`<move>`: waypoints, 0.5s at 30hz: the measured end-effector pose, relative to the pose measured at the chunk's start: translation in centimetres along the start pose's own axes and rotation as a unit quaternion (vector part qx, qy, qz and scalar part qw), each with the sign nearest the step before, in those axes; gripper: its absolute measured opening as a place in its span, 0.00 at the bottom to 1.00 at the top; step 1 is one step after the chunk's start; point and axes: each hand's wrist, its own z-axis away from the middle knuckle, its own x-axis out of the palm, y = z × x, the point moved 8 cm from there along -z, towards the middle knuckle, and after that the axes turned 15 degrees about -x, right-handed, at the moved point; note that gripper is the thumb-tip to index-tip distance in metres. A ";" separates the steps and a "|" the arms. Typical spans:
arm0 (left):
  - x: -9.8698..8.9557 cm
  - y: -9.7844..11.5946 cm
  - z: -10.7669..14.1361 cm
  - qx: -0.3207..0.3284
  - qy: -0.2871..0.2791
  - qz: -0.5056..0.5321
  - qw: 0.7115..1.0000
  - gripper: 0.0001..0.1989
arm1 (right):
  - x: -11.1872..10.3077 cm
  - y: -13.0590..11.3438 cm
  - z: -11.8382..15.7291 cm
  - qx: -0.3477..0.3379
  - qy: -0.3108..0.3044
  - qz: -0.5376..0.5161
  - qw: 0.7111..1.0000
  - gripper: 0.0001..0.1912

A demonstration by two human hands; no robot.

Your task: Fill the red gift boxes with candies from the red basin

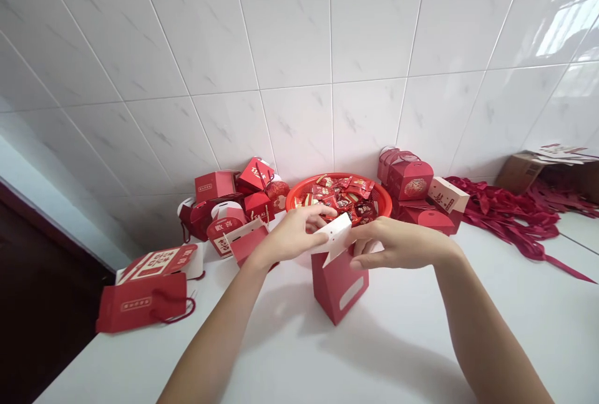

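A red paper gift box stands upright on the white table, its top flaps raised and showing their white inner side. My left hand holds the white flap on the left, thumb in front and fingers behind. On the other side my right hand has its fingers curled over the top edge of the same box; its fingertips are partly hidden. Just behind the box sits a round red plastic basket filled with red-wrapped candies, partly covered by my hands and the flap.
Several red gift boxes are piled left of the basket, and more boxes are stacked to its right. Flattened boxes with cord handles lie at the table's left edge. Red ribbons and a cardboard box lie at right, before the tiled wall.
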 end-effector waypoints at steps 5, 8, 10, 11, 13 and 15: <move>0.0 0.5 -1.5 0.028 -0.062 -0.020 0.998 0.24 | -3.3 1.1 1.4 0.012 0.122 -0.034 0.992 0.21; -0.6 0.5 -3.5 0.031 -0.064 0.002 0.997 0.25 | -5.2 3.1 2.0 0.022 0.225 -0.051 0.973 0.19; -1.4 0.1 -5.7 0.035 -0.032 0.029 0.998 0.26 | -5.9 5.0 2.1 0.022 0.293 -0.068 0.953 0.18; -1.7 -0.2 -7.0 0.037 -0.015 0.026 0.999 0.25 | -6.2 6.0 2.1 0.025 0.327 -0.065 0.942 0.17; -1.5 -1.2 -9.7 0.024 0.002 -0.040 0.999 0.21 | -6.1 8.2 1.7 0.045 0.373 -0.039 0.926 0.15; 0.6 -2.7 -12.1 -0.024 -0.065 -0.141 0.988 0.17 | -5.4 10.5 1.1 0.079 0.383 -0.020 0.920 0.11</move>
